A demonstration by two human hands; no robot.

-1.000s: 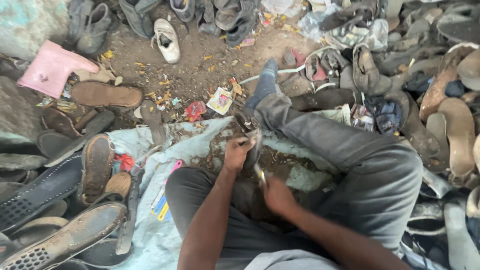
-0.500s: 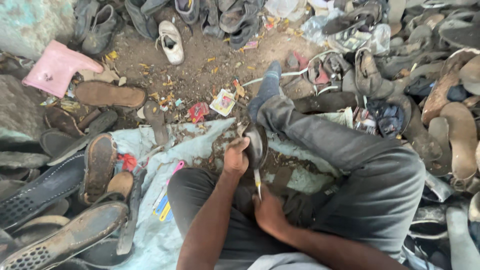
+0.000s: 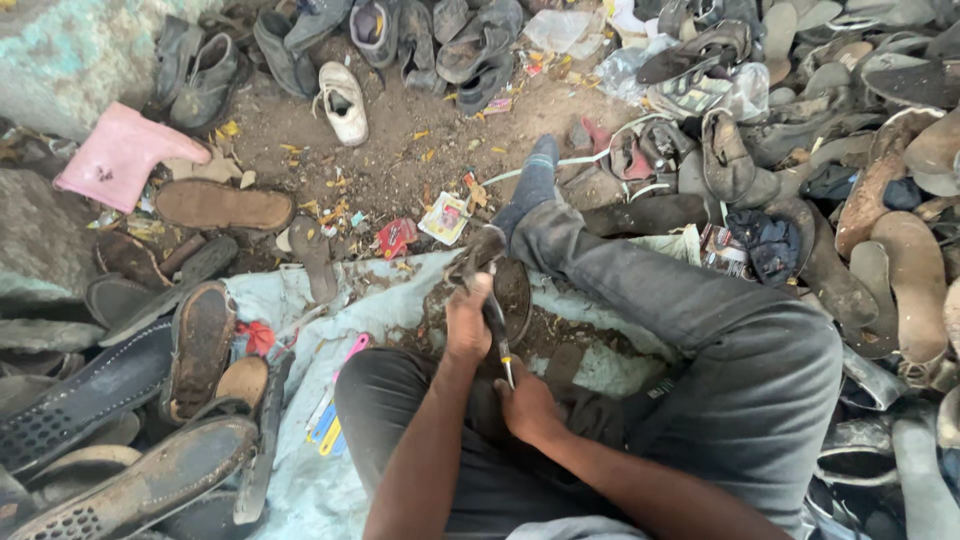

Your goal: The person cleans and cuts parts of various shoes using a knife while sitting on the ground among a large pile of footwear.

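I sit on the ground with a worn dark shoe [image 3: 492, 262] held upright between my legs. My left hand [image 3: 467, 325] grips the shoe from the near side, fingers closed on it. Just behind it, closer to my body, my right hand [image 3: 526, 404] is closed on a thin knife-like tool [image 3: 503, 352]. The tool's blade points up into the shoe's side. A round dark sole piece [image 3: 515, 296] lies right beside the shoe. My right leg in grey trousers [image 3: 700, 330] stretches to the far side.
A pale dirty cloth [image 3: 300, 400] covers the ground under me. Old soles and sandals [image 3: 190, 350] are piled at the left, and a heap of shoes [image 3: 880, 220] fills the right. A pink boot [image 3: 120, 155] and a white shoe [image 3: 343, 102] lie on bare dirt farther away.
My right hand has slid a little leftward and nearer my body with the tool. My left hand keeps its grip on the shoe and has barely shifted.
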